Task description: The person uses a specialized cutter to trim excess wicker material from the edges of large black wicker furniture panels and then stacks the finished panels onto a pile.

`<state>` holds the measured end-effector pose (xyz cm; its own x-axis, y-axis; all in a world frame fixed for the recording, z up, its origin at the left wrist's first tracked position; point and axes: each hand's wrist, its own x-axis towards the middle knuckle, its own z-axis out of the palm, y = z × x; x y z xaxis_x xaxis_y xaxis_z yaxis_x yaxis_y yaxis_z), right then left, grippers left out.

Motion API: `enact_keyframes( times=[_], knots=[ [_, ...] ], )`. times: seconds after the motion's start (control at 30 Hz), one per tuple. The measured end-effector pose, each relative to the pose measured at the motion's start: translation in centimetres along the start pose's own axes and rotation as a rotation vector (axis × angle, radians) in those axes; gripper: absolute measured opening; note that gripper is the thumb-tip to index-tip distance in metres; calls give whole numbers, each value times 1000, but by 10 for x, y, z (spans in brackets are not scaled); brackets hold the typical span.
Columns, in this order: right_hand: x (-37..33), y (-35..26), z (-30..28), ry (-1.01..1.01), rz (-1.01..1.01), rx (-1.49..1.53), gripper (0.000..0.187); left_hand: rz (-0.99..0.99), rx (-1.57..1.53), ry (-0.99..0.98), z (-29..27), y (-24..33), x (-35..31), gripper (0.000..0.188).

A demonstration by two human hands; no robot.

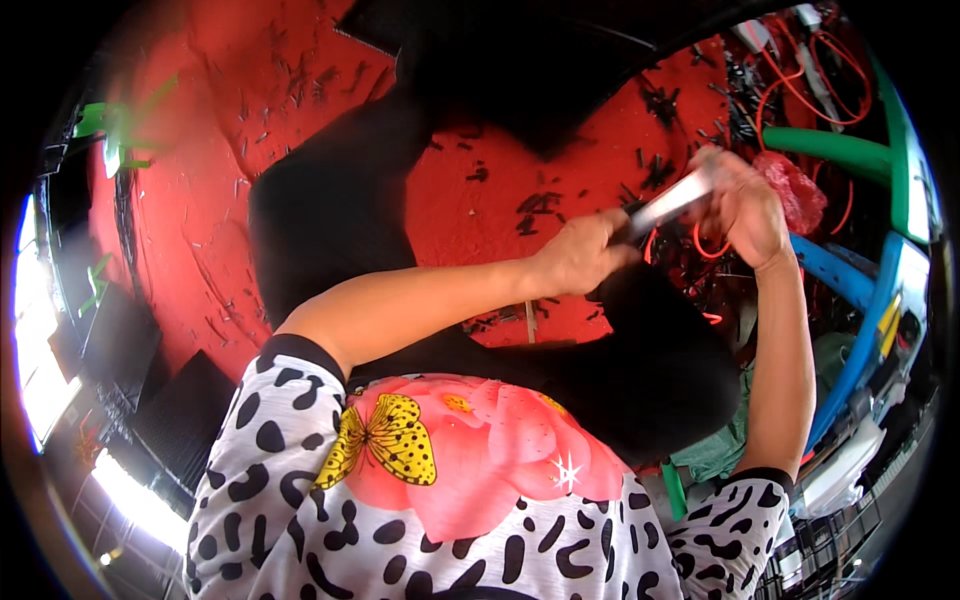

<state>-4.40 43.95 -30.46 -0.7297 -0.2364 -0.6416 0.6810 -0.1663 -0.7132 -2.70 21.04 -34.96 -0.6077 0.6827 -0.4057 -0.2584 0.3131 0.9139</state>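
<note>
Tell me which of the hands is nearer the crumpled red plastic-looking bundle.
Right: in the picture, the right hand is just left of the bundle; the left hand is farther left and slightly lower.

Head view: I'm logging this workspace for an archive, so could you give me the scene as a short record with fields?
Left hand: closed around the dark end of a silvery tool
Right hand: at the tool's far end; grip too blurred to tell
Surface: red covering, strewn with black scraps
Right side: green bar, blue bar, crumpled pink plastic
</note>
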Motion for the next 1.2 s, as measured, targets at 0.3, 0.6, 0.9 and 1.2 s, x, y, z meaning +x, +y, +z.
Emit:
enact_keyframes(
  times=[0.3,0.6,0.9,1.2],
  knots=[
    [134,156,42,212,-127,-727,26,-354,-387,477,33,-123,66,7],
    [183,266,-4,396,29,-532,22,-371,533,-184,-57,-258,86,17],
    [184,256,10,105,98,-833,24,-312,567,53,-103,-359,101,15],
    [187,264,35,150,295,-612,23,-723,-49,129,-60,-300,124,16]
  ],
)
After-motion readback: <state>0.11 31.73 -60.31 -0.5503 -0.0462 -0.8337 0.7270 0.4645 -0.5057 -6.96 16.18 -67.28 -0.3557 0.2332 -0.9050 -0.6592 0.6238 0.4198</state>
